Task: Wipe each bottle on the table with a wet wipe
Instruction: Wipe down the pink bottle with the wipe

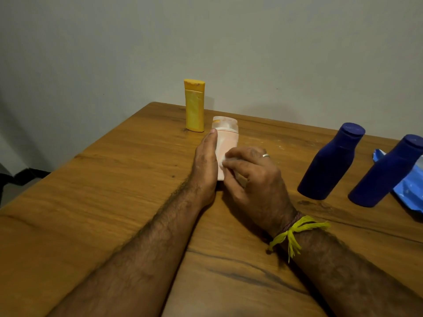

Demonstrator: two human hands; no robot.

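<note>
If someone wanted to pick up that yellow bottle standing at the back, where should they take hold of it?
Grip the yellow bottle round the middle of its flat body, coming from the near side with fingers on its two narrow edges. It stands upright and apart from the pink bottle, so its sides look reachable.

Wet wipe (225,159): mostly hidden under right hand (250,177) fingers. Pink bottle (225,143): lower part covered by both hands. Blue packet (409,191): cut by right edge, partly behind the nearer blue bottle (386,172). Bottle labels unreadable.
</note>
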